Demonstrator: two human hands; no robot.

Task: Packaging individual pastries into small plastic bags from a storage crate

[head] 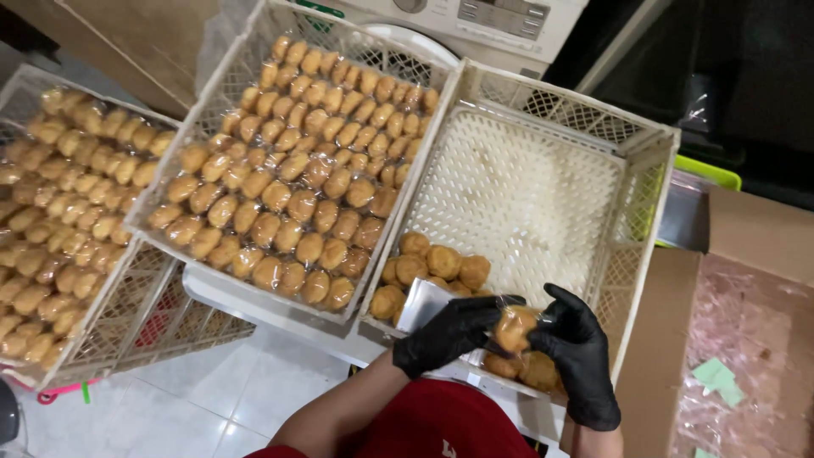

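Note:
Both my hands wear black gloves and meet over the near corner of a white plastic crate [543,182]. My left hand [445,333] and my right hand [577,352] together grip one golden round pastry [514,327] in a clear wrapper. A stack of clear plastic bags [422,302] lies by my left hand. A few unwrapped pastries [441,261] sit in the crate's near end; the rest of that crate is bare.
A middle crate [254,51] holds rows of wrapped pastries [297,170]. Another full crate [21,85] sits at the left over a lower crate. A cardboard box [746,229] with plastic lining stands at the right. White tiled floor [195,407] lies below.

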